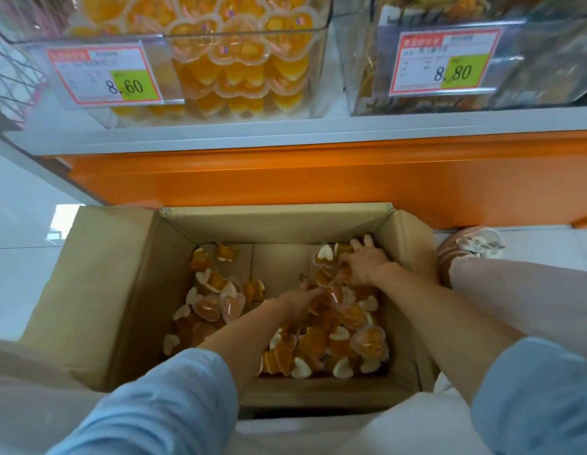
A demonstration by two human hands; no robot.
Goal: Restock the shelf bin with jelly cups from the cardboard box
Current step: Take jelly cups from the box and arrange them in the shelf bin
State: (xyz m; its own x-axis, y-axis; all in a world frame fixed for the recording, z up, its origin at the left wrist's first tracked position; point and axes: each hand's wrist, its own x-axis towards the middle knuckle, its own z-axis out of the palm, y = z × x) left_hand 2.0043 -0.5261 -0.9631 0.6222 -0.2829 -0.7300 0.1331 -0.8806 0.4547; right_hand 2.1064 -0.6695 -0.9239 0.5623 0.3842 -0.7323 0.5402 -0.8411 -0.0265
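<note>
In the cardboard box (121, 290) below the shelf bin (320, 70), 2 hands seemed to gather loose jelly cups (371, 346), probably for a bigger scoop. The right hand (364, 262) had its fingers (367, 242) spread wide over the pile; the left hand (300, 303) (fingers buried among cups) hid its grip.

A single wide-angle head view looks steeply down from close above the open brown cardboard box (128, 290), which fills the middle. It faces forward to the clear plastic shelf bin (246, 35) beyond the box's far wall.
</note>
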